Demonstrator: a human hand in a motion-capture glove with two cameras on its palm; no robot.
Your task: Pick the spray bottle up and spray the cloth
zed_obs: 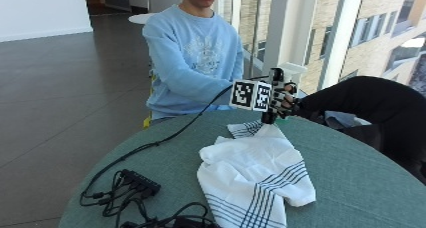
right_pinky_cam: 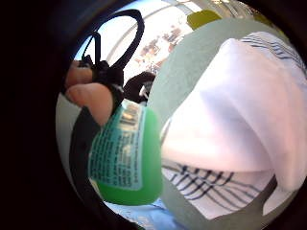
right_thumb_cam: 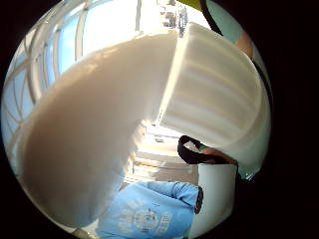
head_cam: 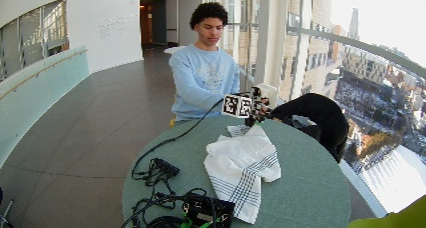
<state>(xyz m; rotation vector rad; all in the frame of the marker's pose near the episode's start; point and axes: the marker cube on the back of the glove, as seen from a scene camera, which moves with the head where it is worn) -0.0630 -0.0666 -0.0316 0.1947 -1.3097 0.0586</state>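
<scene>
My gloved right hand (zed_obs: 285, 99) holds the spray bottle (zed_obs: 287, 75) upright above the far edge of the round green table (zed_obs: 346, 173). The bottle has a white spray head (right_thumb_cam: 214, 94) and a green body with a label (right_pinky_cam: 128, 158). My fingers (right_pinky_cam: 93, 98) curl round the bottle. A white cloth with dark blue stripes (zed_obs: 256, 175) lies crumpled on the table just below and in front of the hand. In the little finger side palm view the cloth (right_pinky_cam: 230, 129) lies right beside the bottle's base.
A black cable box (zed_obs: 138, 182) and tangled cables (zed_obs: 166, 220) lie at the table's near left. A dark jacket (zed_obs: 373, 105) hangs over a chair at the right. Black equipment (head_cam: 206, 210) sits at the table's near edge.
</scene>
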